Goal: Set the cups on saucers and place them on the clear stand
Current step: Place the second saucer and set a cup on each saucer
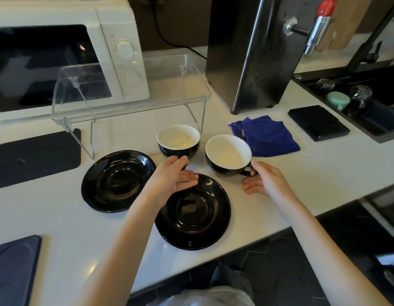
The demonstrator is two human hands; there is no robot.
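Left hand [173, 176], fingers at the handle of the left cup [178, 141], grip not discernible; right hand [265, 178] pinching the handle of the right cup [228, 154]. Both cups stand on the white bench [280, 195], not on saucers. Left saucer [116, 181] and near saucer [192, 214] lie empty before them. Clear stand [134, 89] behind, beside the microwave [65, 56]; blue cloth [266, 135] at right.

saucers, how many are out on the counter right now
2. One black saucer lies left, near the clear stand's leg; the other saucer lies nearer the counter's front edge, partly under the left hand. Both are empty; none seem hidden.
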